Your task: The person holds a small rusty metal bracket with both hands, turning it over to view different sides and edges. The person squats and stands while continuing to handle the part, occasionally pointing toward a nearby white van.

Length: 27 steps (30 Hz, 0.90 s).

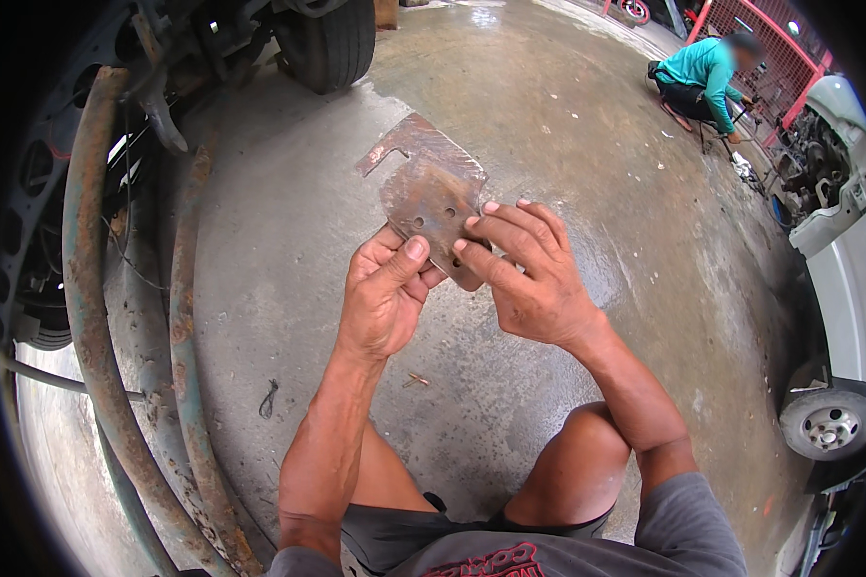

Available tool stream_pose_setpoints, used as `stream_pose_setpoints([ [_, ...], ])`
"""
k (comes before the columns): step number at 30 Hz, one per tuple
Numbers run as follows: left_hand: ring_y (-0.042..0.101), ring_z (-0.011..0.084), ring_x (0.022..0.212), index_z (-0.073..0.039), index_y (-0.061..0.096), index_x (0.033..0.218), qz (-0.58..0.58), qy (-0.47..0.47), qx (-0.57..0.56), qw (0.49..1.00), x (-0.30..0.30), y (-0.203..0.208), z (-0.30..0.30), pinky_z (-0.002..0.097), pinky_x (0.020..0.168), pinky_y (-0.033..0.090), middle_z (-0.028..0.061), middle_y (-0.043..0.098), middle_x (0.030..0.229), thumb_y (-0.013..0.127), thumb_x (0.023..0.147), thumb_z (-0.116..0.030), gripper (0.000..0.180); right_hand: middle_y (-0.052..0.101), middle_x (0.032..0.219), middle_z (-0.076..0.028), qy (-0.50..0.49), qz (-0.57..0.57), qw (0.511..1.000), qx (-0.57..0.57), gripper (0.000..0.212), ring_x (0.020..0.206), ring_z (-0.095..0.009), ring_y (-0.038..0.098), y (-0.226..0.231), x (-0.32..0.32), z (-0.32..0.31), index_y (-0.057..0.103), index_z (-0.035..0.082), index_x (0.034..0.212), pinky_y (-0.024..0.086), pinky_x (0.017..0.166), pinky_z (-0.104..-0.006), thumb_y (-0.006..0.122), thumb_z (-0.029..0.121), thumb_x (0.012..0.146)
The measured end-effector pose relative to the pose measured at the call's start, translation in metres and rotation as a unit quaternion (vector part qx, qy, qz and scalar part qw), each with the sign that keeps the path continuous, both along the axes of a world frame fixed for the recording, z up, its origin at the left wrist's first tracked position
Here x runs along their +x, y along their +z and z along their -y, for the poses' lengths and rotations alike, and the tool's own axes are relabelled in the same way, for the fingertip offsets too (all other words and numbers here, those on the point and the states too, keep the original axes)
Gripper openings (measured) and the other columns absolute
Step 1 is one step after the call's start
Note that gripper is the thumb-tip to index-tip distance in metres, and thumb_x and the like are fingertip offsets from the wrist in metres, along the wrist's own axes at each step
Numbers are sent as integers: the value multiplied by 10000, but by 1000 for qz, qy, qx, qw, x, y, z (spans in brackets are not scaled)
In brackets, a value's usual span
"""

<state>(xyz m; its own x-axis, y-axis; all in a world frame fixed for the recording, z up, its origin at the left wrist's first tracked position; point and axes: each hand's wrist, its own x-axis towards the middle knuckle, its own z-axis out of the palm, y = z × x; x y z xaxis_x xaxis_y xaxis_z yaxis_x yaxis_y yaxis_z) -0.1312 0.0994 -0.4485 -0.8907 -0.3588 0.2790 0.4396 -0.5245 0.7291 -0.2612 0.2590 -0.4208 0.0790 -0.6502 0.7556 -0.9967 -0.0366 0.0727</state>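
Note:
In front of me, above the floor, is a rusty brown flat metal plate [431,199] with several round holes. A notched, hook-shaped metal piece [443,146] shows beyond its far edge; whether it is a second plate behind the first, I cannot tell. My left hand [387,288] is closed on the lower left edge, thumb on the near face and fingers curled behind. From the right, my right hand [534,274] grips the plate's side. Its thumb and index tips press near the holes, while the other fingers lie along the right edge.
Long rusty curved-looking pipes [91,250] stand at my left beside a vehicle underside with a black tire [332,43]. A co-worker in a teal shirt [698,67] crouches at the far right, near a red mesh fence [775,38]. A pale vehicle [842,279] with an exposed engine stands at right.

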Motion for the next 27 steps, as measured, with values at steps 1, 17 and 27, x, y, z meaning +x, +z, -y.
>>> stream_pose_setpoints([
  [1, 657, 243, 1174, 68, 562, 1276, -2, -4, 4, 1000, 1, 1, 2, 415, 1058, 508, 182, 673, 1244, 552, 1049, -187, 342, 654, 1185, -103, 4, 64, 998, -21, 394, 1142, -289, 631, -1, -2, 0, 673, 87, 1185, 477, 1004, -419, 706, 35, 796],
  [17, 626, 258, 1225, 40, 523, 1334, -12, -5, 10, 1000, -2, -1, -2, 431, 1067, 514, 161, 647, 1293, 568, 1047, -202, 379, 579, 828, -55, 19, 340, 940, 13, 698, 696, -149, 555, 18, 13, -5, 652, 3, 1254, 475, 616, -304, 929, 304, 689],
  [27, 614, 267, 1240, 32, 505, 1373, -13, -5, 19, 1000, -5, -5, -4, 437, 1077, 507, 172, 627, 1312, 610, 1024, -186, 424, 585, 841, -53, 8, 397, 917, 24, 679, 708, -135, 567, 14, 11, -3, 642, 6, 1285, 492, 605, -296, 916, 280, 727],
])
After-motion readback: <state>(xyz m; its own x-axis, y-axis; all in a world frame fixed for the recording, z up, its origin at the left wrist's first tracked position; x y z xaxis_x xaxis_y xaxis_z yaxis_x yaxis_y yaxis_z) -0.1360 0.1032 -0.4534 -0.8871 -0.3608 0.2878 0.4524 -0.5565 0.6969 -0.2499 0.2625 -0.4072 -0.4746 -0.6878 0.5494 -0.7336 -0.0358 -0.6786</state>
